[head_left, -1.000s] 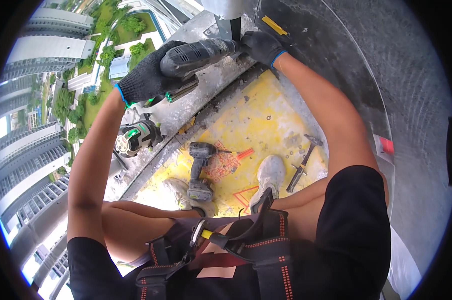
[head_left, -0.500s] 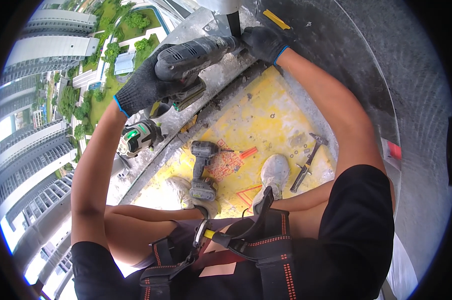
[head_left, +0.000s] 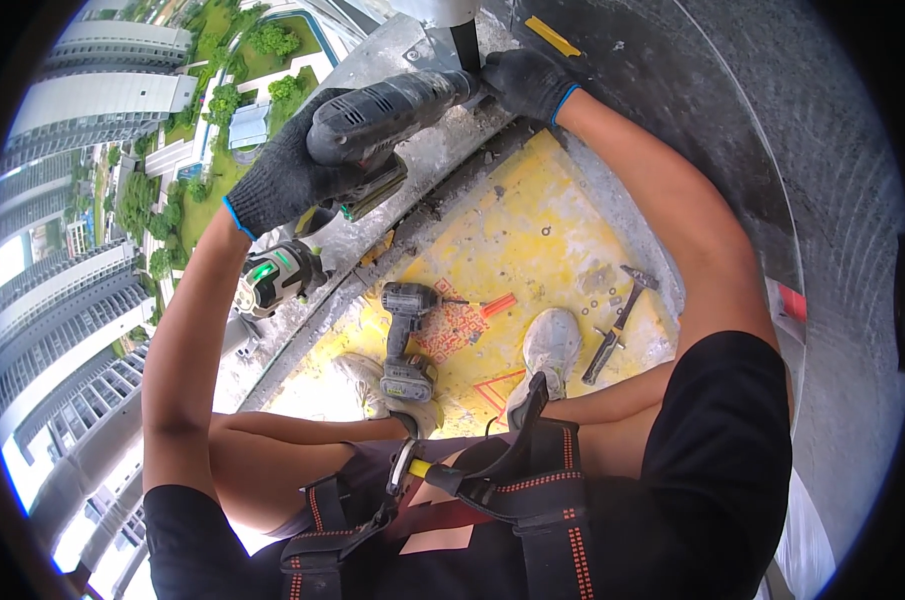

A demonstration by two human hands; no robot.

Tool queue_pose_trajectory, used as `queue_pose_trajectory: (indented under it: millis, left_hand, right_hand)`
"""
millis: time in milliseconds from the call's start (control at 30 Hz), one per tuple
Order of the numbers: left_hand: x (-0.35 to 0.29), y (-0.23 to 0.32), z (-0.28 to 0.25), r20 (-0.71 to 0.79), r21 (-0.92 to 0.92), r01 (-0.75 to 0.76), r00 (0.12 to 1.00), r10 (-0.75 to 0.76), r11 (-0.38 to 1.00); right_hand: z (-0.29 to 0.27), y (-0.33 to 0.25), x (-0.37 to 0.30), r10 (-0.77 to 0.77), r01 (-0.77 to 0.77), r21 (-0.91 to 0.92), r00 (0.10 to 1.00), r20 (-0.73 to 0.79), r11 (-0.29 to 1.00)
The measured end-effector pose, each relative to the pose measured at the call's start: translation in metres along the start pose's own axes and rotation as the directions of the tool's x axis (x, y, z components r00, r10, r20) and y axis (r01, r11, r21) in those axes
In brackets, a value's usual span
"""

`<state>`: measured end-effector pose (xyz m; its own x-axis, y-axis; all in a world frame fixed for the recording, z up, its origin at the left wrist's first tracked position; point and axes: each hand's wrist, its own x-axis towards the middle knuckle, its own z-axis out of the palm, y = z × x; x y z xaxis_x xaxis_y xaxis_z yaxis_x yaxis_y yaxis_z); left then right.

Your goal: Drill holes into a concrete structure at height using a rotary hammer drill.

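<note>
My left hand [head_left: 290, 172], in a dark knitted glove with a blue cuff, grips the handle of a dark grey cordless power tool [head_left: 372, 118]. Vent slots mark the tool's rear, and its nose points right, toward the foot of a black upright bar [head_left: 465, 47]. At that nose my gloved right hand [head_left: 528, 82] is closed, its fingers curled close to the bar. What lies inside those fingers is hidden. Just below the left hand a laser level [head_left: 277, 276] with a green-lit window stands on the dusty ledge.
On the yellow platform [head_left: 517, 240] between my feet lie a cordless impact driver [head_left: 405, 330], a hammer [head_left: 617, 325] and several small washers. A yellow strip [head_left: 552, 37] rests at the far right on the dark surface. Beyond the ledge, left, is a deep drop to buildings and greenery.
Almost nothing differs. The power tool and my left hand have shifted very slightly; both hands keep their places.
</note>
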<state>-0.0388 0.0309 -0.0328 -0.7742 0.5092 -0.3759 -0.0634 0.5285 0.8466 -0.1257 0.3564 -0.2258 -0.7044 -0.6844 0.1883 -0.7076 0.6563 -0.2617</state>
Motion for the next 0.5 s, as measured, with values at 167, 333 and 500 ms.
queue_pose_trajectory:
  millis: [167, 333, 500]
  left_hand:
    - [0.006, 0.006, 0.002, 0.012, 0.192, -0.205, 0.978, 0.206, 0.960]
    - [0.010, 0.006, -0.001, 0.053, 0.161, -0.220, 0.975, 0.214, 0.962]
    - [0.011, -0.009, -0.001, 0.048, -0.063, -0.193, 0.979, 0.196, 0.979]
  right_hand:
    - [-0.003, 0.004, -0.001, -0.020, 0.020, -0.009, 0.999, 0.047, 1.000]
    - [-0.008, -0.006, 0.000, -0.048, 0.052, -0.059, 0.996, 0.071, 0.997]
    - [-0.003, -0.003, 0.000, 0.027, -0.020, -0.076, 0.995, 0.096, 0.997]
